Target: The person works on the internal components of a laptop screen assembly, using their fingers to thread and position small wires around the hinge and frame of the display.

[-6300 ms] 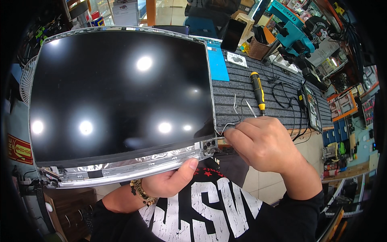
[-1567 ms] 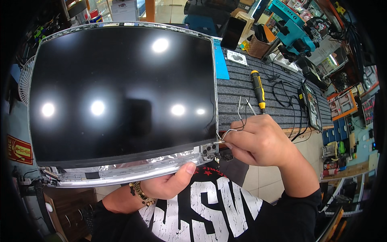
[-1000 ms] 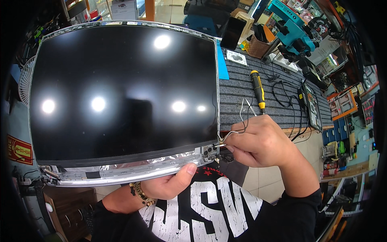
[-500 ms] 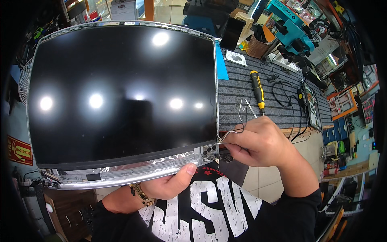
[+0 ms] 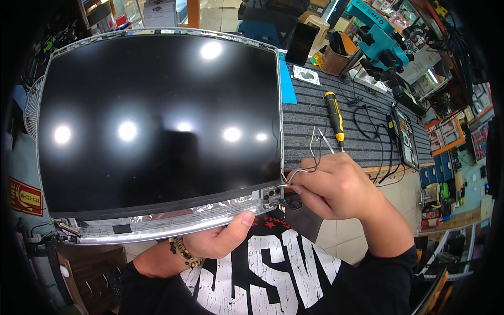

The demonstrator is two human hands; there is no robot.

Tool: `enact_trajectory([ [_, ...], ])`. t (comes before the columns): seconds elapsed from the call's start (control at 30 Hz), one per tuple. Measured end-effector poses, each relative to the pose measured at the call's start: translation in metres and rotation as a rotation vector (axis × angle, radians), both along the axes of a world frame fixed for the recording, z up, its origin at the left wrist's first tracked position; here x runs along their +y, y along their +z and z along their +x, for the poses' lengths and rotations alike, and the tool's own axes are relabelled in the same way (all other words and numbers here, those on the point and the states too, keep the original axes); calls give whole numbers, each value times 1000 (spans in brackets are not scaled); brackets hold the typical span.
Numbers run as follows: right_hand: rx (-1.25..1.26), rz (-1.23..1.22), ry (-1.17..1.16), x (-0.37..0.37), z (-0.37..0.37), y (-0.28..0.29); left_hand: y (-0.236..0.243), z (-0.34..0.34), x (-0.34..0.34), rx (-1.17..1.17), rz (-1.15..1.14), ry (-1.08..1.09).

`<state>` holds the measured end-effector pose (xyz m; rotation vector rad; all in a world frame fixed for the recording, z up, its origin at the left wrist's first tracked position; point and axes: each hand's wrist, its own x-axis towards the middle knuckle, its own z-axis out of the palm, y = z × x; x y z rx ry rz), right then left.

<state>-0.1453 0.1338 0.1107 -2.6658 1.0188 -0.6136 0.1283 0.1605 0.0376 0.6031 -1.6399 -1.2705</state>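
A laptop display lid with its bezel off, its dark screen [image 5: 157, 152] reflecting several lamps, fills the left and middle. My left hand [image 5: 223, 236] grips its silver bottom edge [image 5: 178, 229], thumb in front and the other fingers hidden behind. At the lower right corner is a hinge [image 5: 271, 195] with dark round spots. Beside that corner my right hand [image 5: 336, 184] is closed in a pinch on a thin, pale metal-looking piece [image 5: 284, 185], its kind unclear. Thin grey and black wires [image 5: 299, 171] run from the corner over the fingers.
On the ribbed grey mat [image 5: 310, 113] lie a yellow-and-black screwdriver [image 5: 334, 115], a silver drive-like part [image 5: 306, 74], black cables [image 5: 375, 128] and an opened device [image 5: 406, 137]. A teal microscope [image 5: 378, 39] stands at the far right, near a brown basket [image 5: 336, 62].
The reflections have slid slightly right as the lid shifts a little. My right fingers have moved slightly at the hinge corner, and the thumb sits a bit differently. My left hand keeps its grip.
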Motion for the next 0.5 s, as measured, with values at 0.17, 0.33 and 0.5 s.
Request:
enact_trajectory([
  [0.17, -46, 52, 44, -4, -3, -4, -1, 1, 0, -2, 30, -10],
  [0.33, -65, 53, 51, -5, -4, -6, -1, -1, 0, 16, 51, -15],
  [0.5, -71, 54, 58, -5, -3, -3, 0, 1, 0, -12, 38, -24],
])
